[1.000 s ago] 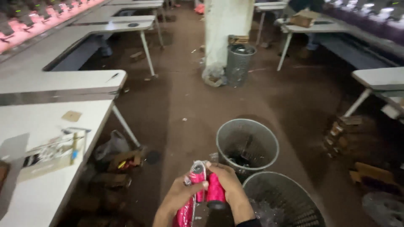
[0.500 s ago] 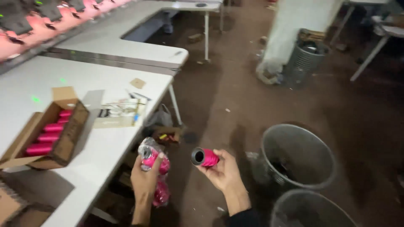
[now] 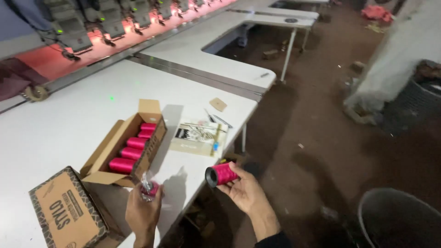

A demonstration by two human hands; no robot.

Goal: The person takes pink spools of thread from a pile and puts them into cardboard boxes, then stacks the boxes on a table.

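- Head view, looking down over the white desk (image 3: 69,133), and both hands are busy with pink thread spools.
- Right hand (image 3: 245,188) is out past the desk's edge, over the floor, fingers wrapped around a bare pink spool (image 3: 221,174), its dark core end facing the open carton.
- Left hand (image 3: 142,213) is clenched around a wrapped spool (image 3: 149,187), clear film crinkled at its top, just in front of the open carton (image 3: 124,149).
- That open carton sits on the desk with a row of matching pink spools (image 3: 133,154) lying side by side in it; some room shows at its near end, as far as I can tell.
- Closed printed box (image 3: 69,211) sits to the left of the open carton; a paper card with small tools (image 3: 197,135) lies to its right.
- Judging by this, the step in hand is unwrapping and loading: one spool stripped, one in film.
- Next move calls for swinging the bare spool back over the desk, aligned with the row, and lowered into the gap.
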